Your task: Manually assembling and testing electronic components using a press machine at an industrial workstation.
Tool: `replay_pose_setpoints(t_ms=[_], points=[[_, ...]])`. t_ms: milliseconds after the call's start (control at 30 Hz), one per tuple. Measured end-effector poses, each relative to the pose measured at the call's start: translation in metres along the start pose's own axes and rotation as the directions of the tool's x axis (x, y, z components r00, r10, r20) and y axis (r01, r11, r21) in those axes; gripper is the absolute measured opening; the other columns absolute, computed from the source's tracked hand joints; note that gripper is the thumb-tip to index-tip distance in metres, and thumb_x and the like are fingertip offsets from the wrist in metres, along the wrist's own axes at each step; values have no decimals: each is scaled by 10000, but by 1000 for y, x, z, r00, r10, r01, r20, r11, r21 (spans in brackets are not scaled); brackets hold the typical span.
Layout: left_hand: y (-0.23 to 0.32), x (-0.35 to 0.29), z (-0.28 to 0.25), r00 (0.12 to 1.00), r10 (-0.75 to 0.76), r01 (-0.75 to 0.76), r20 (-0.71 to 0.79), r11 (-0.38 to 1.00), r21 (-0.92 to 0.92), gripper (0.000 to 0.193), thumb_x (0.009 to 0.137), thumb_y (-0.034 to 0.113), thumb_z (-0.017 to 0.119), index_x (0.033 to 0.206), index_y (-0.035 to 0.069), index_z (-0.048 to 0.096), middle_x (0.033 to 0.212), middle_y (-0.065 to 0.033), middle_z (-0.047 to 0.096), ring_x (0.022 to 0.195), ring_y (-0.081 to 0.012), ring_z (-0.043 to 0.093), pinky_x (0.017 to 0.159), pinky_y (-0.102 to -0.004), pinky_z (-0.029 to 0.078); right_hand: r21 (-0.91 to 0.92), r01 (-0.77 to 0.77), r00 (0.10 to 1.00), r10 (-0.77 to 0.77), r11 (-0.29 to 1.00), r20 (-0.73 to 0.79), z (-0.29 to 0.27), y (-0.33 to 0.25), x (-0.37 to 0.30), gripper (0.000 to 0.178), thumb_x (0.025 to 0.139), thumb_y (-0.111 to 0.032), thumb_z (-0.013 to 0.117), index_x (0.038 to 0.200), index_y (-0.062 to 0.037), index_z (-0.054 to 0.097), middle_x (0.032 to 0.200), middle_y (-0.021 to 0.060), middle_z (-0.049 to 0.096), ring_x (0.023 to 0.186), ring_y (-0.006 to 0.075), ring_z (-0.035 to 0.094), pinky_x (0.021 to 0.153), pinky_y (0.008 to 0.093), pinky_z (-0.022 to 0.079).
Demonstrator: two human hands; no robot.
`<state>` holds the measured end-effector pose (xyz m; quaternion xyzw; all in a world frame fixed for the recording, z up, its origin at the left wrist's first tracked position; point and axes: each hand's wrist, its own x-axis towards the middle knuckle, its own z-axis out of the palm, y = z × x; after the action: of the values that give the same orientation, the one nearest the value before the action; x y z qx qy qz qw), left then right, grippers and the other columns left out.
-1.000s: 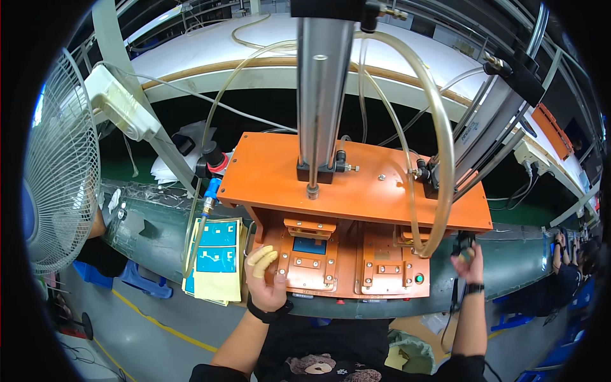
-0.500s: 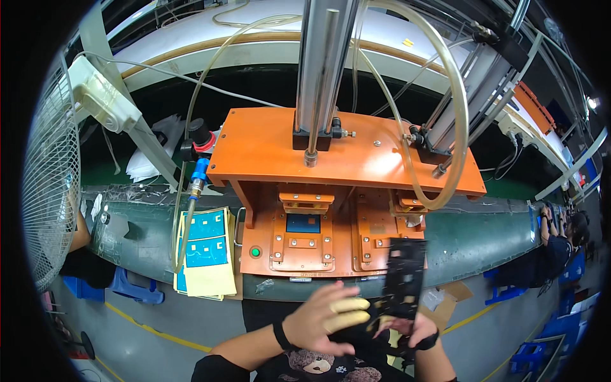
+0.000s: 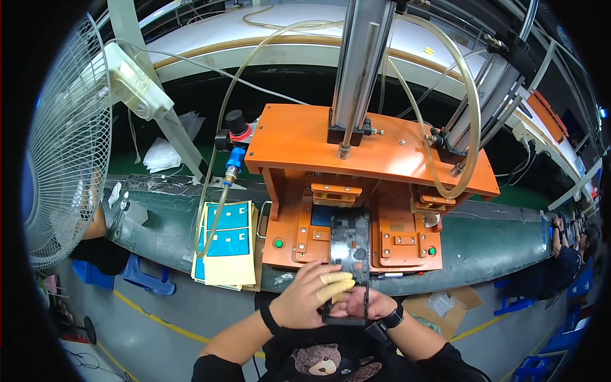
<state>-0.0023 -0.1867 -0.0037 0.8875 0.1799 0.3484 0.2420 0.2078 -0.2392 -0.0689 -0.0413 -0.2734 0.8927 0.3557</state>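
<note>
Between my hands I hold a black, flat, frame-like part point(image 3: 351, 245) upright, with a shiny grey panel in its upper area and an open lower end. My left hand point(image 3: 305, 296), with yellow finger cots on two fingers, is closed at the part's lower left edge. My right hand point(image 3: 375, 304) grips its lower end, some of its fingers showing through the opening. Behind the part stands an orange two-station press point(image 3: 363, 143). A dark blue plate point(image 3: 321, 216) lies in its left station, partly covered by the part.
Left of the press, yellow sheets point(image 3: 230, 270) with blue pieces point(image 3: 228, 242) lie on the green bench point(image 3: 471, 245). A clear hose point(image 3: 474, 121) loops over the press. A fan point(image 3: 70, 140) stands far left; a cardboard box point(image 3: 461, 302) sits below right. Another person point(image 3: 566, 261) is at far right.
My left hand has closed in from open and apart to the part's left edge. The part has turned its face more toward me and moved in front of the left station. The view has shifted.
</note>
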Motion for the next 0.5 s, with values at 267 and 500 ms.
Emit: replay_pose_setpoints(t_ms=[267, 500], points=[[-56, 38, -40, 993, -76, 62, 86, 986, 155, 578, 692, 257, 824, 1209, 128, 601, 1251, -78, 573, 1232, -294, 491, 1080, -499, 297, -320, -54, 997, 33, 946, -71, -5, -1, -11, 789, 841, -208, 706, 1470, -40, 260, 1365, 136, 471, 1171, 216, 519, 1007, 346, 389], [-74, 54, -53, 961, -126, 83, 245, 980, 179, 611, 668, 198, 810, 1227, 124, 575, 1257, -80, 570, 1213, -278, 503, 1079, -475, 292, -517, -154, 968, 22, 842, -251, -1, 6, -32, 594, 908, -67, 617, 1436, -47, 345, 1302, 92, 513, 1110, 134, 518, 961, 271, 420]])
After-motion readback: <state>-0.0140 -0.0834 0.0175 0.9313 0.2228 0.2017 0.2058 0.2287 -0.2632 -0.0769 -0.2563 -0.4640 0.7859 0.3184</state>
